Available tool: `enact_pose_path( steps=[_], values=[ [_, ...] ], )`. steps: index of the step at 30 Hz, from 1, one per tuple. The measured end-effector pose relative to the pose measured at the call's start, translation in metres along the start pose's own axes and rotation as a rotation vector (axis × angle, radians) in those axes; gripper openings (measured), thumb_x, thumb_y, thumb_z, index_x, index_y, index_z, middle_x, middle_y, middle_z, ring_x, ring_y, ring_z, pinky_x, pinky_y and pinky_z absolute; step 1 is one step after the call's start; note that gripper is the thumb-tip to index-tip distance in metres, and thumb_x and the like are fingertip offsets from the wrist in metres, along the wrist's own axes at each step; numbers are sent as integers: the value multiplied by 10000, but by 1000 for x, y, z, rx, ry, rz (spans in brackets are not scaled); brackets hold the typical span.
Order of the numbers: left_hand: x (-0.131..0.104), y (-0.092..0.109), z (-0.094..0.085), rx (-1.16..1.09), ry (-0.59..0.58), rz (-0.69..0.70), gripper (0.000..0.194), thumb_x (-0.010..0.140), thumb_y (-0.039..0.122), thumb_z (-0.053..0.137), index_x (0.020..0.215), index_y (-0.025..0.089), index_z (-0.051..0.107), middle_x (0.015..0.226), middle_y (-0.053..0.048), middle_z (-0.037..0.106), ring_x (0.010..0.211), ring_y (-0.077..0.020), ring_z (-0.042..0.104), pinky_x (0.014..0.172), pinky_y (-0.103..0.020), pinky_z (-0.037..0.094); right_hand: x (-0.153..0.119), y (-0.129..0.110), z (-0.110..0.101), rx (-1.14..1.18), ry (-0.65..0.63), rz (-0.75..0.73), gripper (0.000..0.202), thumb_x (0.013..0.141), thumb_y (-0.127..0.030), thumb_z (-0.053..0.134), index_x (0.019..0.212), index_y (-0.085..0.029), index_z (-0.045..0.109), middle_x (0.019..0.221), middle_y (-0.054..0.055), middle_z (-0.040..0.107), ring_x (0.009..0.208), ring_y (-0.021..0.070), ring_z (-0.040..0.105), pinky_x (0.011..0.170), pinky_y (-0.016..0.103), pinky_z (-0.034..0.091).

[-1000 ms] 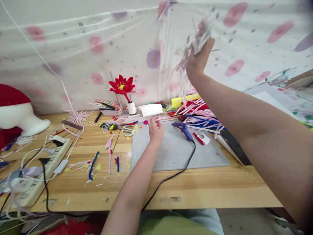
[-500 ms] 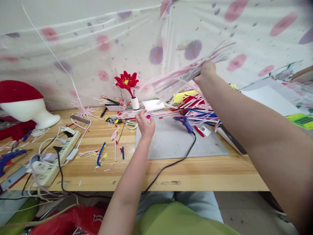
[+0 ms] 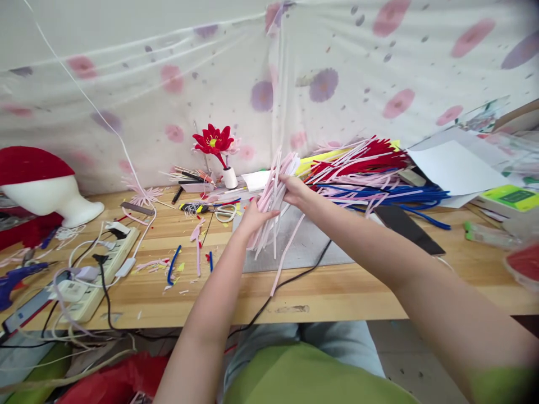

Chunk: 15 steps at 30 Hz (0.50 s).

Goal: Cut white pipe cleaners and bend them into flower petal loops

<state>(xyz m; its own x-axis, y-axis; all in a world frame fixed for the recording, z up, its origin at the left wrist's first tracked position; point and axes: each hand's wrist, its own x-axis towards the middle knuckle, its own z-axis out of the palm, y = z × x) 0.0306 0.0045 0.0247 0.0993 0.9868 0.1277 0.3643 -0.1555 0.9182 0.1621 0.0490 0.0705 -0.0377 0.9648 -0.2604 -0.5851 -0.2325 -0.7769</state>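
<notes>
A thick bundle of pale pink and white pipe cleaners (image 3: 275, 196) stands steeply tilted over the grey cutting mat (image 3: 303, 241). My left hand (image 3: 252, 217) is closed around its lower left side, thumb across the front. On the upper right side, my right hand (image 3: 295, 191) grips the same bundle. One long pink stem hangs out below toward the table's front edge. The bundle and my arms hide much of the mat, and the glue gun on it cannot be seen.
Behind my right arm lies a heap of red, pink and blue pipe cleaners (image 3: 362, 160). A red flower (image 3: 213, 139) stands in a small white holder. At left are a power strip (image 3: 101, 275), a second glue gun (image 3: 19, 278) and a white foam head (image 3: 54, 196). A black cable (image 3: 286, 285) crosses the table.
My right hand has brought the bundle down and left from above the heap, turning it from near level to steep. My left hand, formerly empty over the mat, now holds it too.
</notes>
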Motion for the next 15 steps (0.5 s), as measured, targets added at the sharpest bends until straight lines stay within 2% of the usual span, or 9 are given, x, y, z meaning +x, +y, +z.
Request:
enact_pose_path(
  steps=[3,5,8,11,15],
  values=[
    [5,-12,-6,-212,-268,-141,490,525,400,781,924,153,640,843,-62,683,817,-225,623,828,-372,455,2,13,-6,43,11,29,200,860,-112,393,711,-171,513,506,-15,556,486,116,536,566,244,500],
    [9,-19,-6,-316,-351,-233,428,535,406,773,864,159,657,749,-46,683,723,-203,623,800,-379,470,2,20,-10,64,-35,16,183,858,-143,411,713,-179,517,514,-17,565,492,122,544,574,251,502],
    [12,-26,-3,-459,-312,-307,360,552,370,771,824,166,654,718,-38,687,701,-191,629,799,-373,480,1,29,-18,17,-143,24,131,835,-189,467,732,-180,548,550,-11,597,505,129,558,572,260,499],
    [12,-28,-2,-538,-231,-339,295,597,312,748,829,159,651,725,-39,693,726,-196,645,806,-374,486,-1,41,-29,-132,-186,88,15,766,-161,580,753,-168,577,578,-6,625,497,119,561,534,244,482],
    [10,-29,-5,-546,-188,-405,236,647,290,705,832,152,654,684,-34,683,696,-195,648,767,-370,499,-2,54,-40,-188,-189,116,107,713,-68,606,768,-158,590,621,0,654,502,114,578,531,246,493]
  ],
)
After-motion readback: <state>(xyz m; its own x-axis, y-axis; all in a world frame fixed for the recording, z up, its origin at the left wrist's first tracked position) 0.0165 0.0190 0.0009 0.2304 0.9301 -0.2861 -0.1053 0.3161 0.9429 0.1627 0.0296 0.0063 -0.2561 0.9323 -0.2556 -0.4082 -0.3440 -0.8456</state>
